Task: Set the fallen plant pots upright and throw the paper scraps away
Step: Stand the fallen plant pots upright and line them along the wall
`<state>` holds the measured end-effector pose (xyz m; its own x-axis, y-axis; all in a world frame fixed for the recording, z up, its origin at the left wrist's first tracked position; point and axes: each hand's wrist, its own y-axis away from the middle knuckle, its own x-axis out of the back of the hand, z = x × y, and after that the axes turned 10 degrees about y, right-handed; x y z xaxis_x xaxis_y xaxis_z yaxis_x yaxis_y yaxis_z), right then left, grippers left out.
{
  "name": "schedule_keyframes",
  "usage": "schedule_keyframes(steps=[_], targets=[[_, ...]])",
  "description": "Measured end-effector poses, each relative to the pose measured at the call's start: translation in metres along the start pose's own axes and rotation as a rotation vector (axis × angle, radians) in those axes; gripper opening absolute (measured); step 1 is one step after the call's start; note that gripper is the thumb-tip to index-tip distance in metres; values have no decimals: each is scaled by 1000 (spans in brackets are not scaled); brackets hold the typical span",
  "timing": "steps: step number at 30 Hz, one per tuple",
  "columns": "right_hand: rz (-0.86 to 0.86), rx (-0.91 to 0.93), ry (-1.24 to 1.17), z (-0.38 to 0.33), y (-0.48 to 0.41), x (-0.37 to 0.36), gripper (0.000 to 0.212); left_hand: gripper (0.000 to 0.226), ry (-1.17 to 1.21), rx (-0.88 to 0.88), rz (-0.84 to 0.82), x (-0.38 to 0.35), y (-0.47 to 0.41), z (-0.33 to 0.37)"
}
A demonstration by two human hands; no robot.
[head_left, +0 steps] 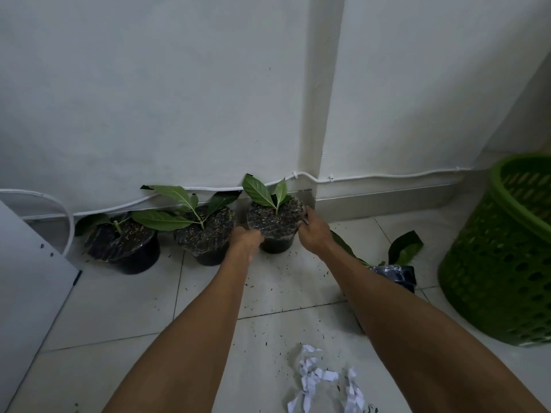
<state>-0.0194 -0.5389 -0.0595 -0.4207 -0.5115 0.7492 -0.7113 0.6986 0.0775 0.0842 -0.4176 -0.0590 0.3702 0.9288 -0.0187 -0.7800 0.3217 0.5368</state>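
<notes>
Three black plant pots stand upright along the wall: a left pot (125, 245), a middle pot (205, 236) and a right pot (272, 223), each with green leaves and plastic-covered soil. My left hand (246, 238) grips the right pot's left side and my right hand (313, 234) grips its right rim. A fourth pot (396, 274) lies fallen on the floor behind my right forearm, its leaves (405, 247) spread toward the wall. Crumpled white paper scraps (322, 380) lie on the tiles near the bottom edge.
A green perforated plastic basket (504, 251) stands at the right. A white board (29, 281) leans at the left. A white cable (372, 177) runs along the wall base. Soil crumbs are scattered over the floor tiles (119, 296).
</notes>
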Motion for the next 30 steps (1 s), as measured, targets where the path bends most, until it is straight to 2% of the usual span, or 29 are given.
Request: schedule_keyframes(steps=[3,6,9,11,13,15,19,24,30], targets=[[190,-55,9,-4,7,27,21,51,-260,77,-57,-7,28,6],[251,-80,90,1,21,62,15,39,-532,-17,-69,-15,53,6],[112,-86,250,16,39,89,19,40,-483,-86,-107,-28,75,1],[16,-151,359,30,51,104,24,62,-412,-51,-175,-40,87,-5],[-33,-214,442,44,67,117,31,74,-511,-61,-242,-53,101,-12],[-78,-276,471,54,87,127,38,70,-593,-73,-297,-69,115,-19],[-190,-435,377,72,105,134,56,49,-536,116,-338,-96,130,-36],[-223,-631,22,84,110,136,37,58,-287,362,-380,-118,135,-63],[-249,-718,-128,90,114,140,35,23,-237,312,-377,-122,131,-69]])
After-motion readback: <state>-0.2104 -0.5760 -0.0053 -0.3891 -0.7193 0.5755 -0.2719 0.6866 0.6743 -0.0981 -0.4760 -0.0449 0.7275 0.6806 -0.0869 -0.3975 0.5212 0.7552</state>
